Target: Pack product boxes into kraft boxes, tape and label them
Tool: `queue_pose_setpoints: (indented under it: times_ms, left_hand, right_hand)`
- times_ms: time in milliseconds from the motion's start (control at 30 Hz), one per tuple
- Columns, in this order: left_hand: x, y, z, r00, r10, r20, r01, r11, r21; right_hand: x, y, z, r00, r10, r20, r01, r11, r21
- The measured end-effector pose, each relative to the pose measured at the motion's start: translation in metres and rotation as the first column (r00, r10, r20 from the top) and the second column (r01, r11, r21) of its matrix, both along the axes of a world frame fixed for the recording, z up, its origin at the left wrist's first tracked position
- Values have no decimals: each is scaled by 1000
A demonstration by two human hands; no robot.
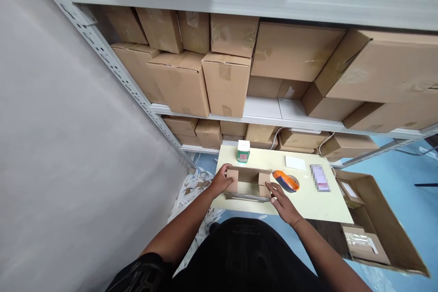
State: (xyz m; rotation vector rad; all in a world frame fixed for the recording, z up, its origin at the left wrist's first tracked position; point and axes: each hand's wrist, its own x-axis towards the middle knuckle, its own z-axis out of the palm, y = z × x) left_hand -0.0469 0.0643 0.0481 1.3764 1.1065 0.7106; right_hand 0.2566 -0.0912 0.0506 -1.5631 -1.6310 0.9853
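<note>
A small cardboard box [248,175] stands on the pale yellow table [253,210] with its top open. Its short end flaps are folded inward, and a pale surface shows through the middle. My left hand [221,181] grips the box's left end, thumb on the flap and fingers outside. At the opposite end, my right hand [282,200] holds the right flap and wall with its fingers. Just right of the box lies an orange and blue tape dispenser [285,180]. Behind it stands a small white and green carton [243,151].
A white card or paper [294,163] and a pixelated purple item [320,178] lie on the table's right. Cardboard boxes fill the shelves [260,108] ahead. A large carton [390,223] with packages stands right; paper scraps [185,200] litter the floor left, beside the wall.
</note>
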Motion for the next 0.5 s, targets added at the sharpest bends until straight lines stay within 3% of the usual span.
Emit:
queue_pose_setpoints:
  times_ms: [167, 267, 400, 500]
  left_hand:
    - [5, -1, -6, 967, 105, -231, -17, 935, 353]
    - [8, -3, 3, 972, 120, -200, -33, 920, 391]
    - [2, -8, 26, 986, -69, -151, 114, 942, 315]
    - [-9, -20, 36, 947, -232, -220, 298, 893, 338]
  right_hand:
    - [15, 21, -7, 998, -29, -48, 24, 993, -115]
    - [16, 30, -13, 999, -22, 31, 25, 995, -92]
    - [15, 30, -23, 992, -62, 110, 72, 993, -90]
    - [11, 27, -33, 985, -97, 139, 113, 987, -113]
